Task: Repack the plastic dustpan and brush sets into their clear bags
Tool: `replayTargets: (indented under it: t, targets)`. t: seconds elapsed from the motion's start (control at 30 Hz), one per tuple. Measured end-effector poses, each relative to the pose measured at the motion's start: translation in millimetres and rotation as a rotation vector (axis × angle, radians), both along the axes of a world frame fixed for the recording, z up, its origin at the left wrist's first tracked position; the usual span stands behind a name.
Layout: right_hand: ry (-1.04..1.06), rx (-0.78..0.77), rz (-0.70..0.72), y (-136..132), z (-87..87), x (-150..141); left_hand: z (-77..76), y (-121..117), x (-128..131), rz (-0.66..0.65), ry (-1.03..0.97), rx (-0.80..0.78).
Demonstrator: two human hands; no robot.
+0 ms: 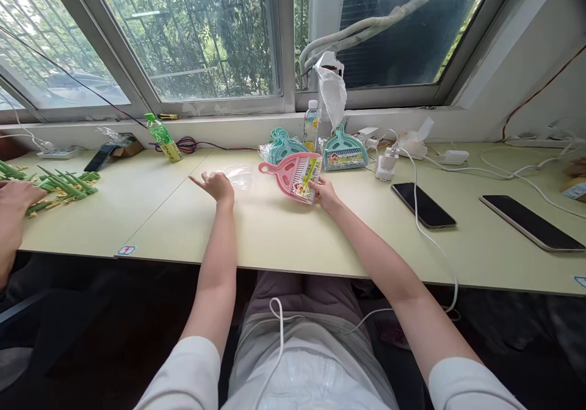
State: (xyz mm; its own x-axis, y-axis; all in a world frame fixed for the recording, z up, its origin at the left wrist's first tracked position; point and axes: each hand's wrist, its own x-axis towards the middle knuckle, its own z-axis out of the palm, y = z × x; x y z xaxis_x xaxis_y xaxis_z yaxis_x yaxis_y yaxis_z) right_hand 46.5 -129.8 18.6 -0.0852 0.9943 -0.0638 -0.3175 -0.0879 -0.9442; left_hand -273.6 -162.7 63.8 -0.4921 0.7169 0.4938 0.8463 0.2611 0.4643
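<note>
My right hand [326, 193] grips the lower right edge of a pink mini dustpan [284, 175], tilted above the table. A small brush with white bristles and a printed label card [306, 178] lies in its pan. My left hand [216, 187] is to the left, fingers curled at the edge of a clear plastic bag [238, 177], with the little finger sticking out; its fingertips are partly hidden. Behind the pink dustpan lie several stacked teal dustpans [284, 144]. Another teal dustpan [344, 150] with a brush and label leans beside them.
A green bottle [163, 138] and a clear bottle [311, 124] stand near the window. Two phones [423, 205] and a white cable [417, 208] lie at right, by a charger [387, 165]. At far left, another person's hand [18, 199] touches green plant pieces [68, 184].
</note>
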Motion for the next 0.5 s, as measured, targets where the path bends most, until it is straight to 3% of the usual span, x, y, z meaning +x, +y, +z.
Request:
replayTargets:
  t: [0.1,0.27,0.5]
  targets:
    - [0.006,0.005,-0.008,0.3,-0.8,-0.6,3.2,2.7,2.1,0.036,0.071,-0.004]
    - [0.012,-0.004,-0.013,2.2,-1.2,-0.8,-5.8,16.4,29.3,-0.062,0.164,-0.131]
    - [0.007,-0.007,-0.007,5.0,-2.8,-1.1,-23.8,20.9,49.8,-0.304,0.18,-0.342]
